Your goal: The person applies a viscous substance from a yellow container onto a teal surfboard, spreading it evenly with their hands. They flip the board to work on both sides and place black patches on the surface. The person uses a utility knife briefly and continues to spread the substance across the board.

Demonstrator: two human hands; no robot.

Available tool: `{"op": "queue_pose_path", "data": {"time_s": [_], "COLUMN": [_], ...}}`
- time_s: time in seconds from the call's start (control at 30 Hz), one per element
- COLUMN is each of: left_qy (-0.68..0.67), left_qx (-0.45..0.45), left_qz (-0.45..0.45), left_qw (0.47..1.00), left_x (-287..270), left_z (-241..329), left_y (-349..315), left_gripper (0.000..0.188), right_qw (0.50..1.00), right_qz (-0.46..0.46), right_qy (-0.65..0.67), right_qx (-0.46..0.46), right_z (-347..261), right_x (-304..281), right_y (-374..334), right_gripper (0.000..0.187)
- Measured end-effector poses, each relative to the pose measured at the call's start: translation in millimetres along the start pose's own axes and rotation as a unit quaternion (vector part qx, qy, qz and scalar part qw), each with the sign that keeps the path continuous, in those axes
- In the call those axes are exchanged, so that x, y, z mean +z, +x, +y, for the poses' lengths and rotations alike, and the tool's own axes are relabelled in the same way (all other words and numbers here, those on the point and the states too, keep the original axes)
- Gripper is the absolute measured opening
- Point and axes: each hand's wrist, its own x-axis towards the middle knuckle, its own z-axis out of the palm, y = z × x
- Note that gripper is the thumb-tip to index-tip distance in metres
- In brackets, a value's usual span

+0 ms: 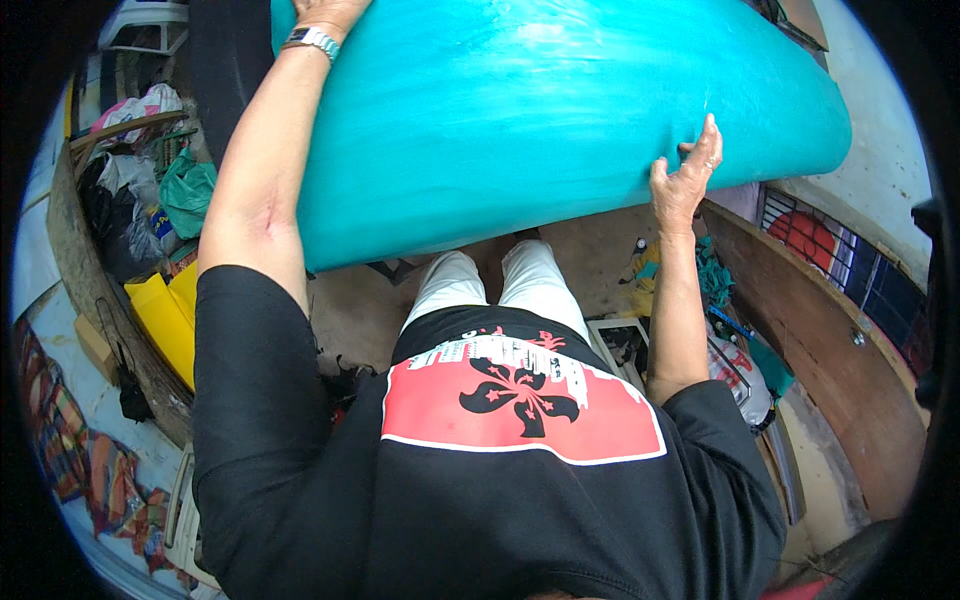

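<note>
Glossy turquoise sheet [545, 130] (smooth, faintly streaked), right hand [688, 180] loosely spread, left hand [332, 12] of unclear grip.

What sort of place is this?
Likely a cramped workshop or storeroom, though I can't tell which: a large teal-covered piece in front, heaped plastic bags at left, and a long wooden board at right.

The light was bright and soft; a pale shine lay near the top of the big blue-green sheet [560, 120]; the floor [355, 315] below it looked darker; black closed round the view's edge, where the brown board [810, 315] looked bent; the right hand [688, 175] looked fairly sharp.
</note>
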Motion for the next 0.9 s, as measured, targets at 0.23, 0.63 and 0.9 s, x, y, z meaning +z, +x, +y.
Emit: {"op": "queue_pose_path", "data": {"time_s": [0.23,0.63,0.9], "left_qy": [-0.239,-0.61,-0.646], "left_qx": [-0.131,-0.597,-0.552], "left_qz": [0.063,-0.063,0.032], "left_qw": [0.96,0.517,0.526], "left_x": [-5.7,-86.7,-74.1], "left_z": [-48.0,-60.5,-14.7], "left_y": [-27.7,-348.3,-372.6], "left_gripper": [0.041,0.052,0.036], "right_qw": [0.991,0.996,0.993], "right_qz": [0.014,-0.023,-0.057], "right_qy": [-0.13,-0.009,-0.063], "right_qx": [0.027,0.082,0.087], "right_z": [-3.7,-6.4,-5.3], "right_x": [-1.7,3.0,3.3], "right_y": [0.0,-3.2,-3.7], "right_gripper": [0.095,0.092,0.09]}}
